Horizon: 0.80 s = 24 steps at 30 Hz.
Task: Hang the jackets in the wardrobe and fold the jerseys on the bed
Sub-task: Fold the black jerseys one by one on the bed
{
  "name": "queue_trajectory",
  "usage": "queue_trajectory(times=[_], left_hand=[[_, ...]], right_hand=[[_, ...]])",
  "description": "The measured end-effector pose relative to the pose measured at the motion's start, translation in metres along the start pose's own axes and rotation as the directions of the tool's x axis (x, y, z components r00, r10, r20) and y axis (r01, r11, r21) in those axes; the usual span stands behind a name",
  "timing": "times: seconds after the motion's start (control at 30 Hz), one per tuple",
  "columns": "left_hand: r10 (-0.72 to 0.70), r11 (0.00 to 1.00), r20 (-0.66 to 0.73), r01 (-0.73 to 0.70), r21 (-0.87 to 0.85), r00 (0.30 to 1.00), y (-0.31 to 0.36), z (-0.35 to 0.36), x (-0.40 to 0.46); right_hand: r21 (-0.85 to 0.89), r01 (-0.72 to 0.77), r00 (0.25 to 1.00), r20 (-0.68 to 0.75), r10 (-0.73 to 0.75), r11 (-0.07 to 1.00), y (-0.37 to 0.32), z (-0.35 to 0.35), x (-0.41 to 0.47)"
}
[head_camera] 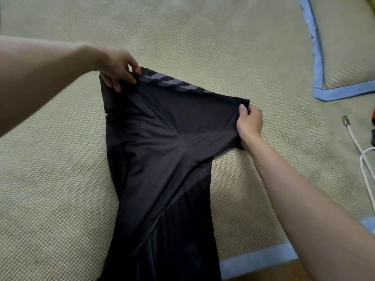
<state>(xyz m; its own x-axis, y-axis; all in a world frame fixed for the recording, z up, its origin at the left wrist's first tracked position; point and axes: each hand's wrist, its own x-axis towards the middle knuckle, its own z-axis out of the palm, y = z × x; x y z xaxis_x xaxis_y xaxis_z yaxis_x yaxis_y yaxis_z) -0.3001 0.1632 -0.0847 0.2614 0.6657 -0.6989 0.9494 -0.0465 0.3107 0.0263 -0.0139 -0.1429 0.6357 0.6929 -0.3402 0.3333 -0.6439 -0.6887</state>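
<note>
A black jersey (162, 159) with grey stripes and a red patch along its upper edge hangs stretched above the bed. My left hand (116, 67) pinches its upper left corner beside the red patch. My right hand (248, 122) grips the upper right corner, thumb on top of the cloth. The fabric is pulled taut between both hands and drapes down toward the bottom of the view, where its lower end is cut off.
The bed is covered by a beige woven mat (203, 37) with a blue border (255, 262). A matching blue-edged pillow (345, 47) lies at the upper right. A white cable (359, 151) with a plug runs along the right side.
</note>
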Motion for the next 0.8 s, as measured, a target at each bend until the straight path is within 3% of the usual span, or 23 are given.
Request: queue_trajectory(times=[0.07,0.17,0.3,0.4,0.53,0.7,0.8], left_hand=[[-0.033,0.998,-0.051,0.036,0.049,0.998,0.001,0.015,0.008],[-0.053,0.990,-0.182,0.075,0.117,0.982,0.003,0.022,0.009],[0.027,1.000,-0.371,-0.029,-0.001,0.928,0.010,0.014,0.022],[0.026,0.991,-0.385,-0.074,-0.111,0.923,0.018,0.018,0.029],[-0.006,1.000,-0.411,0.011,0.011,0.912,0.019,0.046,0.025],[0.166,0.986,-0.491,-0.146,0.078,0.855,0.024,0.083,-0.023],[0.296,0.955,-0.403,-0.262,0.138,0.866,0.034,0.117,-0.068]], right_hand=[[-0.052,-0.009,0.999,0.031,0.011,0.999,0.015,-0.001,0.008],[-0.044,0.003,0.999,-0.035,-0.004,0.999,0.022,0.000,0.014],[-0.052,0.026,0.983,-0.178,-0.035,0.998,0.025,-0.007,0.022],[-0.195,0.010,0.988,-0.151,-0.040,0.981,0.030,-0.012,0.027],[-0.397,0.030,0.991,-0.104,-0.078,0.917,0.032,-0.019,0.032],[-0.481,-0.014,0.994,-0.103,-0.041,0.876,0.027,-0.025,0.028],[-0.482,0.141,0.969,-0.111,-0.220,0.865,0.022,-0.029,0.001]])
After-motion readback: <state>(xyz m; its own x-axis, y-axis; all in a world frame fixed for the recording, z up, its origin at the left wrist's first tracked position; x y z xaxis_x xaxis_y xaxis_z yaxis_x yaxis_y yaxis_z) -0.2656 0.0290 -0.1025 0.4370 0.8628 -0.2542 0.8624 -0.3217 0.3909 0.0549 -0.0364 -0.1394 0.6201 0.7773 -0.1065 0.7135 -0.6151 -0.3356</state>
